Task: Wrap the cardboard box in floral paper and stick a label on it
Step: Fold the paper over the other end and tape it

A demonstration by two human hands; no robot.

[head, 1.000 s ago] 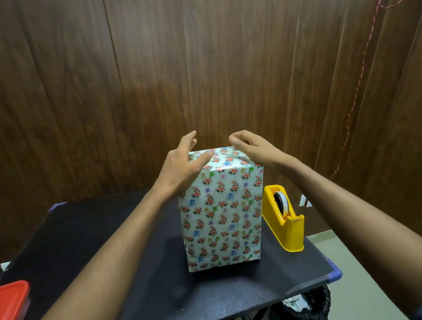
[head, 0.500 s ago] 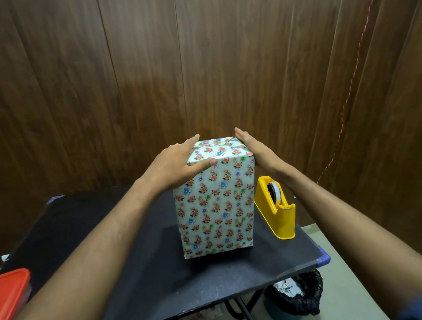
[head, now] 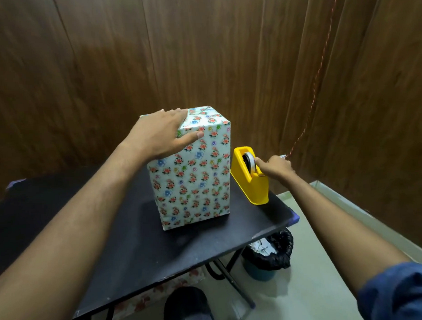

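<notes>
Reaching for tape with the right hand (head: 276, 167): index finger sits on the roll in the yellow tape dispenser (head: 251, 179), other fingers curled. I can't tell whether a tape end is actually pinched. Left hand (head: 159, 135) lies flat and open on the top left of the wrapped box (head: 193, 170), thumb down the front face, pinning the top fold.

Box stands upright on the black worktop (head: 136, 249), fully covered in floral paper, dispenser just to its right, nearly touching. No label visible anywhere in my view.

Risks as I see them:
- Top flaps look held only by that palm. Lift it early and the fold probably springs open.
- Box is tall with a narrow base, and the pressure is off-centre. A sideways shove could tip it toward the dispenser.
- Dispenser sits near the worktop's right edge, bin (head: 269, 257) on the floor below it. A hard one-handed pull may drag it toward that edge.
- A one-handed tear could let the strip curl and stick to itself.
</notes>
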